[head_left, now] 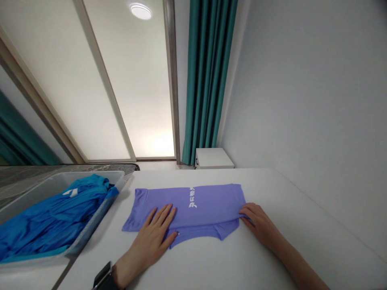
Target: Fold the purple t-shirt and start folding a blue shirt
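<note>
**Pressed flat and held at the edge**

And here we are at the white table, with a lavender T-shirt lying folded between the two hands, white printed characters running down its middle! The left hand is open, palm down, fingers spread, pressing on the near side of the shirt, with a black wristwatch on that wrist. Over to the right, the right hand sits at the shirt's end, its fingertips right on the folded edge; is that a true pinch? Can't tell from here. Just left of the left hand, a grey plastic tray holds a bright blue garment. Well beyond both hands, a white bedside cabinet stands by a teal curtain.
</note>
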A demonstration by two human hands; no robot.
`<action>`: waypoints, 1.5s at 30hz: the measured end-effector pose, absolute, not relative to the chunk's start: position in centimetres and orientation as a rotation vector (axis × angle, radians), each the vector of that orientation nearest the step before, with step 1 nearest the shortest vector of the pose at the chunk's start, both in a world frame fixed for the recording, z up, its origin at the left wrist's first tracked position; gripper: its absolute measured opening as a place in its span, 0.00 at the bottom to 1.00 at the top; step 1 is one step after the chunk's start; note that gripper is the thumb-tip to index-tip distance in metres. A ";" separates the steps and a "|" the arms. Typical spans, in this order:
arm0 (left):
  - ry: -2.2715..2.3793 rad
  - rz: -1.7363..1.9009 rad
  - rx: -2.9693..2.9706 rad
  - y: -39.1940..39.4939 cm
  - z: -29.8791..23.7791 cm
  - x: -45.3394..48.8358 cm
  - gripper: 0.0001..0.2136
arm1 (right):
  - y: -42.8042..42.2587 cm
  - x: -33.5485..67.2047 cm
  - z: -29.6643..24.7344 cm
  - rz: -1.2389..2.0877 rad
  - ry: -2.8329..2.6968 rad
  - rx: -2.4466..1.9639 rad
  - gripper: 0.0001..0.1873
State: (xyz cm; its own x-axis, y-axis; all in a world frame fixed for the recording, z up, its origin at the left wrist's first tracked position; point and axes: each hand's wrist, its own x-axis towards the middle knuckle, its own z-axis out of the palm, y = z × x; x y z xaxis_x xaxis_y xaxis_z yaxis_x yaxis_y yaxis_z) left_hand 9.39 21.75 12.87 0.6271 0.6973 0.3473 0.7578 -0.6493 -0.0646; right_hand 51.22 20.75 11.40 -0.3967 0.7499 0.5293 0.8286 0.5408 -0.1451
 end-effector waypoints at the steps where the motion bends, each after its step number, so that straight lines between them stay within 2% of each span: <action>1: -1.167 -0.442 -2.681 21.7 13.4 9.7 0.29 | 20.7 51.1 11.5 -0.190 -2.234 -1.266 0.08; 9: -0.756 -0.366 -3.199 18.6 17.7 20.0 0.22 | 21.2 50.8 11.2 -0.175 -2.168 -1.259 0.08; 16: -0.949 -0.365 -3.143 19.1 16.3 27.4 0.17 | 21.0 50.9 11.0 -0.144 -2.162 -1.288 0.07; 24: -1.077 -0.427 -3.078 19.2 15.3 28.5 0.21 | 21.0 50.8 10.8 -0.102 -2.167 -1.307 0.08; 33: -1.100 -0.452 -3.042 18.8 14.7 29.1 0.20 | 21.0 51.2 10.3 -0.007 -2.147 -1.339 0.10; 45: -1.122 -0.467 -3.047 18.1 14.5 28.8 0.21 | 20.8 50.8 11.3 -0.169 -2.230 -1.295 0.12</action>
State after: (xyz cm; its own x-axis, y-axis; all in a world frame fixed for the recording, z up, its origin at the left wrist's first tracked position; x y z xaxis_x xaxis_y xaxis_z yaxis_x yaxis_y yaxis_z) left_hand 28.80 18.14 14.54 0.7268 0.6519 0.2161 0.6126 -0.7576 0.2251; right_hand 50.84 20.76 11.26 -0.3848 0.7648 0.5167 0.8339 0.5280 -0.1605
